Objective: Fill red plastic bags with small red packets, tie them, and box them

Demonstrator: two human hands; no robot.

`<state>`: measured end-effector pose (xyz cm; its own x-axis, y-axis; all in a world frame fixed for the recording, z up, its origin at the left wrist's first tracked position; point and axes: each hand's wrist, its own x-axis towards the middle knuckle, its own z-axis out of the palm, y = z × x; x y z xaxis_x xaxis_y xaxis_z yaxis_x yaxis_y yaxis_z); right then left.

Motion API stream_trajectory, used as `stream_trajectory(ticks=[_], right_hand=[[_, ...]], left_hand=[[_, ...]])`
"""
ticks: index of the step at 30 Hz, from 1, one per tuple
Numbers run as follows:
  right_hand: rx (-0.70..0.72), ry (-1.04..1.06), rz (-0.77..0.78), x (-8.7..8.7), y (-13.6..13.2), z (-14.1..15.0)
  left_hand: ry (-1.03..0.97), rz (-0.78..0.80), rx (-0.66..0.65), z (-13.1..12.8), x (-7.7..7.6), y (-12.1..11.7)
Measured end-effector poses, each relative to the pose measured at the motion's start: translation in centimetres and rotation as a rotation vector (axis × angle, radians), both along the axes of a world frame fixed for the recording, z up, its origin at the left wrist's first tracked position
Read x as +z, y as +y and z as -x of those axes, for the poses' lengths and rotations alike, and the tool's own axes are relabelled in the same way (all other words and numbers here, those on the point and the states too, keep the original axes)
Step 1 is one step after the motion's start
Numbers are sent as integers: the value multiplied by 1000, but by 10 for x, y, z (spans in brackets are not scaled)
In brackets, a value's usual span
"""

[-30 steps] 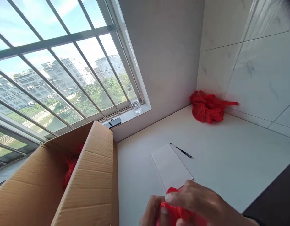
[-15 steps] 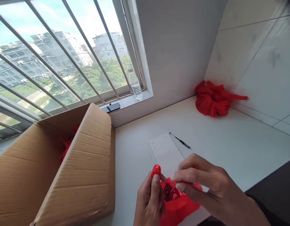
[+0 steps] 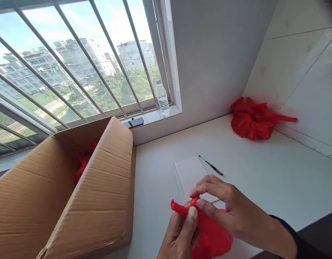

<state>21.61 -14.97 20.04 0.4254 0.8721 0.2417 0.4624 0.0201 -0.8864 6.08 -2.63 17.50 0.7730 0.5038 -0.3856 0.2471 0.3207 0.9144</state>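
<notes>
A red plastic bag (image 3: 213,233) hangs from my two hands over the front of the white table. Its upper part is twisted into a tight bunch that looks like a knot, with a short rolled end sticking out to the left. My left hand (image 3: 180,233) is closed, its thumb pressed on the bunched neck. From the right, my right hand (image 3: 222,205) pinches the same bunch between thumb and fingers. The left hand's fingers are partly hidden behind the bag. What the bag contains, if anything, cannot be made out.
A large open cardboard box (image 3: 101,201) with red material (image 3: 83,165) inside stands at left. On the white table (image 3: 157,172) lie a white notebook (image 3: 191,174), a black pen (image 3: 211,165) and a red plastic heap (image 3: 252,120). A water bottle (image 3: 162,99) and phone (image 3: 133,123) occupy the windowsill.
My hands have come together at the bag's bunched neck. The rolled end now points left, and the dark printed patch no longer shows. The view has shifted slightly left.
</notes>
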Motion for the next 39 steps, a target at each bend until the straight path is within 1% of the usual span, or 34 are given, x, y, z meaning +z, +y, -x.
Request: stream_trajectory(ticks=[2,5,7,10,12,14,15,16,18,20,21,23,25,27,30,32,34,37,39], right_hand=[[7,45,4,-4,-2,0],[45,39,-5,-9,-6,4],[108,91,33,-14,-7,4],[194,197,173,-26,-3,0],[217,200,243,-33,1,-3],[207,215,235,-38,7,-5],[195,243,222,-40,9,-4],[181,277,215,-42,11,-4],[144,331,229,-46,13,-2],[132,365,261,-50,15,0],[147,380,272,-53,16,0],[191,399,268,-57,18,1],[197,405,243,-59,19,1],[154,388,224,-58,18,1],[84,330,213,-55,14,3],[47,302,207,-56,8,4],[-33,284,217,-63,-1,2],[-237,265,278,-84,-18,-2],[-330,287,306,-98,-27,-4]], left_hand=[[-44,108,-12,-5,8,4],[-138,235,-15,-10,11,9],[-158,229,-67,-10,10,14],[-152,129,-169,-7,5,23],[-171,30,-196,-5,2,27],[-159,-116,-182,-4,-2,29],[-141,-217,-171,-3,-5,29],[-133,-345,-152,-2,-9,28],[-185,-643,-117,-1,-20,26],[-312,-904,-89,0,-34,23],[-372,-997,-82,1,-40,22],[-440,-1095,-74,3,-49,21],[-442,-1134,-70,5,-54,21],[-384,-1184,-85,8,-54,21],[-288,-1302,-117,14,-56,21],[-269,-1329,-107,23,-63,18],[-261,-1294,-48,37,-77,15],[-203,-1180,91,65,-103,12],[-120,-1081,143,78,-118,11]])
